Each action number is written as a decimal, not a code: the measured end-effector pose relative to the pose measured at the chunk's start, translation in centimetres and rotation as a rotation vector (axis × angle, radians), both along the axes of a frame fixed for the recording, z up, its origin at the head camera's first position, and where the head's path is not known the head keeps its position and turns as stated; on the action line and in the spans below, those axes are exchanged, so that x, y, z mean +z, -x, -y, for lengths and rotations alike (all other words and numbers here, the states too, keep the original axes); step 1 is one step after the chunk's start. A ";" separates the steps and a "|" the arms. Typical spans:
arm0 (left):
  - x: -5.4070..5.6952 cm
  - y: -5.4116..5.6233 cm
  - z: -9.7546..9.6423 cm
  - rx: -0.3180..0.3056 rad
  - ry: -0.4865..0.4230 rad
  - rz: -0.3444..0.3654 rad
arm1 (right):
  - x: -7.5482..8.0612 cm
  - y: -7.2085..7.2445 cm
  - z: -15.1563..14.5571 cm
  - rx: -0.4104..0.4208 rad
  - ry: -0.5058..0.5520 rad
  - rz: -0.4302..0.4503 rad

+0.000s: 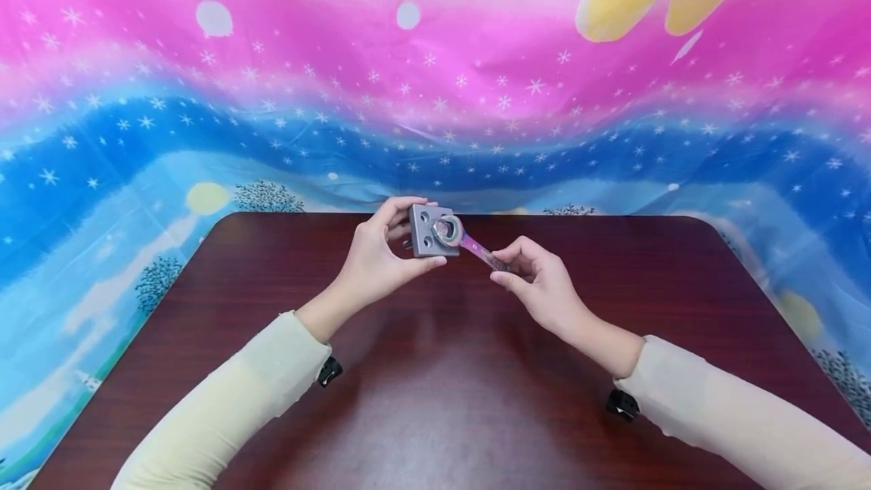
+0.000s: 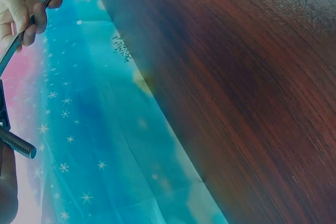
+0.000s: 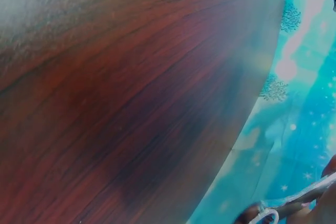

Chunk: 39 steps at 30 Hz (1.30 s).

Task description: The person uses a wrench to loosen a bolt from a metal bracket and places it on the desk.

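My left hand [image 1: 373,257] grips a grey metal block [image 1: 418,231] with round holes, thumb below and fingers behind it, above the table. A threaded bolt [image 2: 20,145] juts from the block in the left wrist view. With thumb and fingers, my right hand [image 1: 547,289] pinches the handle of a shiny wrench [image 1: 479,251]. The wrench's ring end lies at the block's face, around what looks like the bolt's head or a nut. In the right wrist view only part of the wrench [image 3: 294,208] and fingers shows at the bottom corner.
Below both hands spreads a dark red-brown wooden table [image 1: 435,414]. A printed pink and blue cloth [image 1: 435,112] hangs behind it and along the sides. Black wrist cameras [image 1: 330,371] sit under the sleeves.
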<state>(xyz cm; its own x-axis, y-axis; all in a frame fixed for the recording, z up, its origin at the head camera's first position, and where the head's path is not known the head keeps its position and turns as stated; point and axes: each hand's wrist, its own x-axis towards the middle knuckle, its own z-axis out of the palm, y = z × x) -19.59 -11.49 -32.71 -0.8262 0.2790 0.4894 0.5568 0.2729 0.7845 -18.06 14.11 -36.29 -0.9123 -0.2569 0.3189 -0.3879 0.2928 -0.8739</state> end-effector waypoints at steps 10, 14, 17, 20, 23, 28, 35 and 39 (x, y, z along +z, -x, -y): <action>-0.5 -0.2 0.2 -0.012 -0.061 0.011 | 0.5 0.7 -0.9 0.049 -0.083 0.013; -0.7 -0.4 0.0 -0.041 -0.057 0.014 | 0.9 0.7 -1.1 0.066 -0.112 -0.016; -0.8 -0.6 -0.2 -0.057 -0.053 0.009 | 1.0 0.7 -1.0 0.074 -0.116 -0.021; -0.8 -0.6 -0.2 -0.072 -0.035 0.013 | 1.0 0.7 -1.1 0.077 -0.121 -0.019; -0.7 -0.7 -0.1 -0.111 -0.001 0.026 | 1.1 1.1 -1.5 0.108 -0.120 -0.020; -0.3 -0.7 0.0 -0.268 0.079 0.085 | 1.6 2.7 -2.8 0.214 -0.147 -0.020; -0.2 -0.7 -0.5 -0.486 0.245 0.204 | 2.6 5.0 -4.0 0.375 -0.247 -0.078; 0.0 -0.8 -0.6 -0.564 0.300 0.262 | 2.9 5.6 -4.0 0.431 -0.317 -0.100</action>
